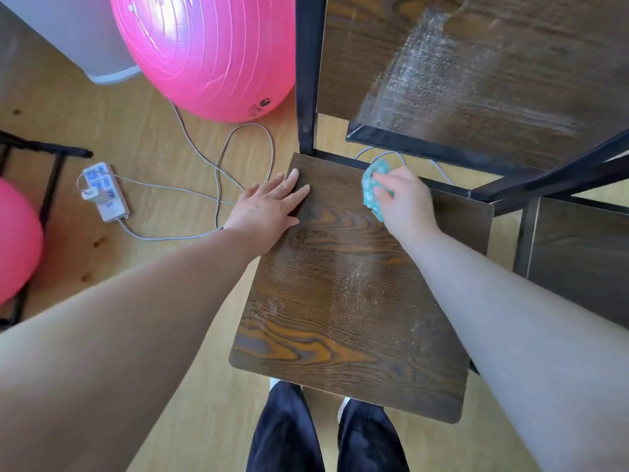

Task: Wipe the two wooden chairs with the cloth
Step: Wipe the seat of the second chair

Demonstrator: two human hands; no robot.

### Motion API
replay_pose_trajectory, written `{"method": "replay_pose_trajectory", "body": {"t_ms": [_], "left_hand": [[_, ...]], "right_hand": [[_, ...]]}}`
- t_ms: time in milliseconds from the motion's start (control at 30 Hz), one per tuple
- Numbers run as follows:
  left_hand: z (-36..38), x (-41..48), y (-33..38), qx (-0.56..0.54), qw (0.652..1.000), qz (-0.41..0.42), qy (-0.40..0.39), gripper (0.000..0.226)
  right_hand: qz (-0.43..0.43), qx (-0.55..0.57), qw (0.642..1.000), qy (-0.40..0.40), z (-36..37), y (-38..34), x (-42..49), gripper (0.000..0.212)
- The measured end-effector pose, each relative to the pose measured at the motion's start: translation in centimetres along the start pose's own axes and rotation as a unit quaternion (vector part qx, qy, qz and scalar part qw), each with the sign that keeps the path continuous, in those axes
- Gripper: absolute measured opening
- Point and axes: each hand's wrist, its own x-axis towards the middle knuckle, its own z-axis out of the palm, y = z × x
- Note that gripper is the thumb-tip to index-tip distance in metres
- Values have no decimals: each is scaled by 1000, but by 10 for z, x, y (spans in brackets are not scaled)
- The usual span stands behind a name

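Observation:
A dark wooden chair seat (343, 301) on a black metal frame stands right in front of me. My left hand (269, 207) lies flat on the seat's far left corner, fingers straight. My right hand (405, 202) grips a bunched teal cloth (371, 192) and presses it on the seat's far edge, by the black back rail. Pale dusty streaks show on the right half of the seat. Part of a second dark wooden chair seat (578, 257) shows at the right edge.
A dark wooden table top (476, 69) with a dusty smear on a black frame stands beyond the chair. A pink exercise ball (207, 52) lies on the floor at the upper left, another pink ball (17, 240) at the left edge. A power strip (105, 190) with grey cables lies on the wood floor.

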Motion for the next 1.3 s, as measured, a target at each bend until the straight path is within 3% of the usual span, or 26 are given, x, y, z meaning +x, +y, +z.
{"method": "replay_pose_trajectory", "body": {"t_ms": [133,267,400,633,767,867,1000,1133,1300], "left_hand": [[-4,2,-11,-2,999,29,-34,71],[-12,6,-20,25,996,41,-76,79],[-20,4,-13,17,995,9,-102,84],[-32,-1,3,61,992,-24,-107,86],[-30,-3,0,42,993,-22,-103,84],[-29,-3,1,44,993,-26,-103,84],[-27,-5,3,40,993,-35,-106,84],[-27,-4,5,37,992,-39,-118,85],[-29,-5,11,70,989,-47,-124,86]], "right_hand": [[-16,-69,997,-22,9,-8,-2,39],[-39,-58,997,-42,16,-17,-9,36],[-100,-34,992,-68,30,-25,-34,31],[-133,-36,988,-76,51,-33,-88,32],[-181,-30,972,-146,74,-43,-143,34],[-213,1,947,-241,94,-47,-202,34],[-200,55,927,-313,111,-48,-258,37],[-163,102,951,-242,78,-54,-225,31],[-82,100,991,-37,-3,-37,-91,22]]}}
